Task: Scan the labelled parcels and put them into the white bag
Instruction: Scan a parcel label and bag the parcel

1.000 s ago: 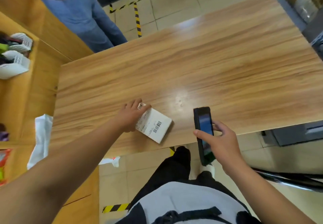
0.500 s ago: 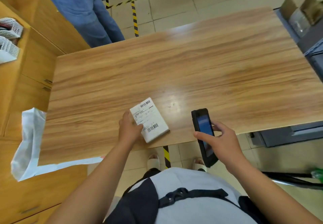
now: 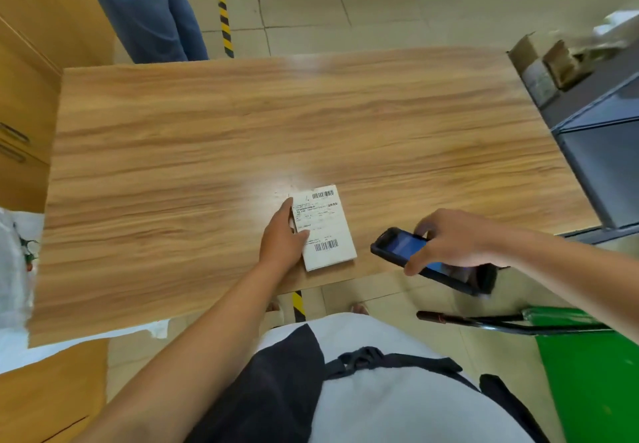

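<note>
Parcel (image 3: 326,231) flat on counter (image 3: 207,131), left hand (image 3: 281,238) seemingly pinching its left edge, right hand (image 3: 449,238) gripping scanner (image 3: 396,246) just beside.

Bright, even indoor light, apparently from overhead. Pale glare patch lay on surface (image 3: 207,131) just beside parcel (image 3: 328,231). Shadows were faint and soft. Label print was too soft to read. Scanner (image 3: 392,246) rear end was smeared by motion blur. Cardboard boxes (image 3: 553,62) upper right were blurred. Wide-angle lens bowed surface edges.
</note>
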Demonstrator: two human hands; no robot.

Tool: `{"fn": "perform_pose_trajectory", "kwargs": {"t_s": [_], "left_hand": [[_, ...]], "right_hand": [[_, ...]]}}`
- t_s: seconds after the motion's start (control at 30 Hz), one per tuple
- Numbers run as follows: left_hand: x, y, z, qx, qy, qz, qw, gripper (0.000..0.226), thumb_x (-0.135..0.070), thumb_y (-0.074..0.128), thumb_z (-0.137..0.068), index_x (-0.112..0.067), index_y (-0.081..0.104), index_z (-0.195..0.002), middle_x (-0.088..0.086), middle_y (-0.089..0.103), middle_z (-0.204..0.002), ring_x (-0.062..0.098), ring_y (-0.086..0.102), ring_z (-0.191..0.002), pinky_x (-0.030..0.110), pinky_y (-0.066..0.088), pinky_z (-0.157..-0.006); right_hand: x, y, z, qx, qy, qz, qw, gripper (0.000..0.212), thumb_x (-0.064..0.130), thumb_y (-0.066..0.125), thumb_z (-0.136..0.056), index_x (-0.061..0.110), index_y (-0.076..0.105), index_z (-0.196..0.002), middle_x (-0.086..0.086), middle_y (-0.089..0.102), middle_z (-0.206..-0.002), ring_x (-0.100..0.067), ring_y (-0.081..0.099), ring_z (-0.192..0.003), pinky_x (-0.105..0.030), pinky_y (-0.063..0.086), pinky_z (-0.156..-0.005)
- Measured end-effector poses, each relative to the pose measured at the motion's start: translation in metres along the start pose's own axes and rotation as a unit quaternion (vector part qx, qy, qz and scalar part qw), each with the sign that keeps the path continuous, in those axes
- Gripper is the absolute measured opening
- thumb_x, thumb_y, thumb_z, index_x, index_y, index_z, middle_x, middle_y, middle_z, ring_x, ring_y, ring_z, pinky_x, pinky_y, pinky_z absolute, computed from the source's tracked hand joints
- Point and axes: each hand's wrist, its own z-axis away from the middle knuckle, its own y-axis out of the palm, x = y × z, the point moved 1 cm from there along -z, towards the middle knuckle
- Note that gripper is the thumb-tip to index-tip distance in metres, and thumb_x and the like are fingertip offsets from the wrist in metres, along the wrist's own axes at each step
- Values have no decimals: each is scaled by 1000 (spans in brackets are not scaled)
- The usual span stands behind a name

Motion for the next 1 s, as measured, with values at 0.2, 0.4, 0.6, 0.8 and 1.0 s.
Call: {"fn": "perform_pose_trajectory", "kwargs": {"t_s": [0.2, 0.4, 0.6, 0.8, 1.0], "left_hand": [[5, -7, -11, 43, 48, -32, 997, 75, -11, 58, -92, -31, 23, -155, -7, 52, -145, 20, 59, -115, 38, 50, -90], [7, -11, -14, 63, 56, -18, 996, 76, -12, 58, -93, -36, 21, -155, -12, 51, -145, 18, 59, -116, 34, 49, -82], [4, -14, -15, 77, 42, -20, 996, 77, -12, 58, -93, -38, 20, -155, -12, 50, -147, 17, 55, -125, 33, 47, -85], [-1, -19, -17, 97, 53, -37, 993, 75, -12, 56, -93, -41, 22, -154, -16, 50, -143, 15, 55, -118, 32, 43, -83], [-10, -31, -32, 164, 38, -104, 980, 79, 0, 42, -90, -43, 21, -154, -9, 48, -147, 20, 54, -119, 37, 48, -91]], "right_hand": [[35, 10, 8, 20, 61, 44, 997, 73, 64, 83, -50, 15, 73, -103, -9, 77, -71, -16, 62, -40, -22, 43, -49], [54, 24, 17, 30, 95, 53, 994, 63, 67, 79, -43, 16, 74, -79, 2, 68, -57, -19, 63, -49, -24, 39, -51], [60, 28, 22, 22, 125, 59, 990, 57, 68, 73, -39, 17, 67, -64, 7, 62, -45, -17, 65, -46, -23, 38, -50], [56, 25, 26, 9, 130, 51, 990, 56, 66, 75, -39, 16, 68, -63, 4, 63, -50, -19, 64, -50, -24, 40, -52], [48, 22, 29, 36, 109, -76, 990, 55, 52, 86, -49, 12, 69, -83, -2, 70, -55, -22, 67, -44, -22, 47, -47]]}}
